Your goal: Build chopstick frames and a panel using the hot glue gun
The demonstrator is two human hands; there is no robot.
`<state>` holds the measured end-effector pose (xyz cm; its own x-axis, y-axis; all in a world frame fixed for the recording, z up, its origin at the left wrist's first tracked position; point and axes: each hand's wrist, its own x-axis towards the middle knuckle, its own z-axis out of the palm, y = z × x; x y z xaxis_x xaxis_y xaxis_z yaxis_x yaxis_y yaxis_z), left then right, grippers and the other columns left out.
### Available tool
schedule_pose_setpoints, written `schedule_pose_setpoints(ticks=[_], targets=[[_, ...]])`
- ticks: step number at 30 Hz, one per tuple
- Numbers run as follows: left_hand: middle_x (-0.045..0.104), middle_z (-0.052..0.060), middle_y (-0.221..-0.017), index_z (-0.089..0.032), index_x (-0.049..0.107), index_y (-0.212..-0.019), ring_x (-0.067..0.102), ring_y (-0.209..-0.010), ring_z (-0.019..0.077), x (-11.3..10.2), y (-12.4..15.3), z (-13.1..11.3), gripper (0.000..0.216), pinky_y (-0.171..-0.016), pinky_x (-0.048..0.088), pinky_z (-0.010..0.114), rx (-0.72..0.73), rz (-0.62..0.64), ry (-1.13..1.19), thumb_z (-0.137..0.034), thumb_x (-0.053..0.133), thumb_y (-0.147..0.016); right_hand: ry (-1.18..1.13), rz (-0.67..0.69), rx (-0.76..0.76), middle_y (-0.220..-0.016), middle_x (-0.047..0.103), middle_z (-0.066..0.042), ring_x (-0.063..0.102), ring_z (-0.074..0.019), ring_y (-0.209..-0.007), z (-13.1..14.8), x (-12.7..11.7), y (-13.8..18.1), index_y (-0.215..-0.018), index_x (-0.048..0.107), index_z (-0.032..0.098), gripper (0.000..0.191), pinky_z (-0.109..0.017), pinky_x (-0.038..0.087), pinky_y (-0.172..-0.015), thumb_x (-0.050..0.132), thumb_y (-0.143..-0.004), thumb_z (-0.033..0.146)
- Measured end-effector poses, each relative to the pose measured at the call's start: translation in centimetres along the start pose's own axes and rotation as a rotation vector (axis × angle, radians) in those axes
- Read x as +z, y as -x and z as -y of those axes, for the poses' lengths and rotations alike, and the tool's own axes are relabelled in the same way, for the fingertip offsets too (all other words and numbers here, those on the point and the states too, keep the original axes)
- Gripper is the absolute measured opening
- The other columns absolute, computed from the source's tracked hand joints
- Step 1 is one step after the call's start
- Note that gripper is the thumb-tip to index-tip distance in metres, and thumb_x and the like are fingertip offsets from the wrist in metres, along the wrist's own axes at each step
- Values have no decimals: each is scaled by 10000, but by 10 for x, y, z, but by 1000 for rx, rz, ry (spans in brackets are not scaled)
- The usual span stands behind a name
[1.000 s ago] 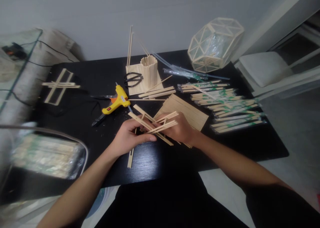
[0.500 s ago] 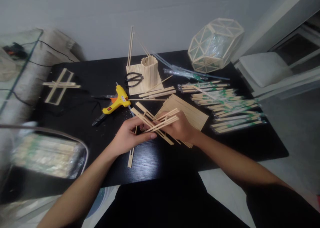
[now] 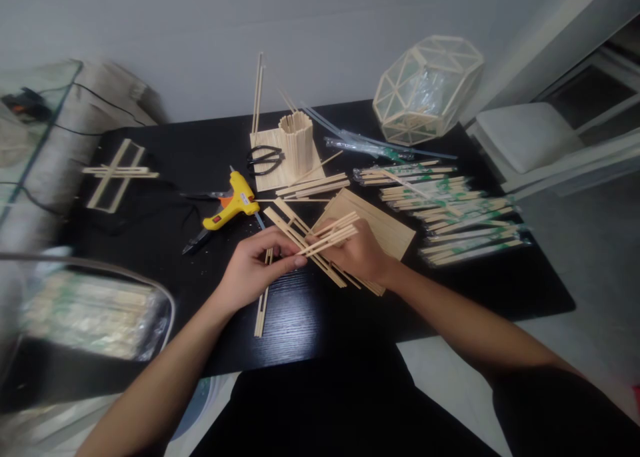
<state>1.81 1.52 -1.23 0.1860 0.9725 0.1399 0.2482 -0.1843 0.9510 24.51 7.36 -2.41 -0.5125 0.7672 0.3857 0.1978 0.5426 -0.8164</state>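
Between both hands, above the black table, is a crossed frame of wooden chopsticks (image 3: 327, 241). My left hand (image 3: 255, 265) is closed, its thumb and fingers pinching the frame's left end. My right hand (image 3: 363, 251) wraps round the frame from the right; its fingertips are partly hidden behind the sticks. Below the left hand lies a narrow pair of sticks (image 3: 261, 313) on the table. Behind the right hand rests a flat stick panel (image 3: 380, 223). A yellow hot glue gun (image 3: 233, 207) lies just beyond the left hand, beside dark-handled pliers (image 3: 196, 241).
At the back stands a stick cup (image 3: 296, 140) on a square base, with black-handled scissors (image 3: 265, 160) on it. Wrapped chopsticks (image 3: 450, 203) cover the right side. A geometric stick lantern (image 3: 427, 90) sits back right, another crossed frame (image 3: 117, 173) at left.
My left hand has shifted slightly along the frame toward its crossing, and the near sticks' left end now shows at its fingertips. My right hand keeps its hold. The view has moved slightly.
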Motion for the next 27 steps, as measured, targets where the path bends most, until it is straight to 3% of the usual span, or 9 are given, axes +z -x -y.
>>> schedule_pose_setpoints(ticks=[10, 19, 27], targets=[[748, 40, -899, -229, 821, -897, 692, -842, 165, -2, 1, -1, 65, -764, 524, 301, 4, -74, -20, -293, 825, -912, 28, -24, 52, -849, 832, -51, 771, -184, -754, 0, 0, 0, -881, 824, 196, 289, -287, 550, -709, 742, -996, 448], [683, 31, -852, -200, 741, -845, 631, -798, 157, -1, 1, -5, 167, -730, 498, 300, 39, -73, -84, -318, 760, -961, 43, -10, 57, -831, 824, -50, 775, -190, -757, 0, 1, 0, -879, 820, 199, 306, -292, 552, -714, 732, -1001, 466], [610, 16, -861, -201, 683, -903, 550, -754, 145, -3, 3, 1, 214, -703, 443, 290, -30, -110, -63, -385, 682, -1013, 19, -22, 41, -861, 835, -55, 787, -196, -784, -1, 1, 1, -892, 817, 198, 318, -301, 573, -725, 721, -1007, 478]])
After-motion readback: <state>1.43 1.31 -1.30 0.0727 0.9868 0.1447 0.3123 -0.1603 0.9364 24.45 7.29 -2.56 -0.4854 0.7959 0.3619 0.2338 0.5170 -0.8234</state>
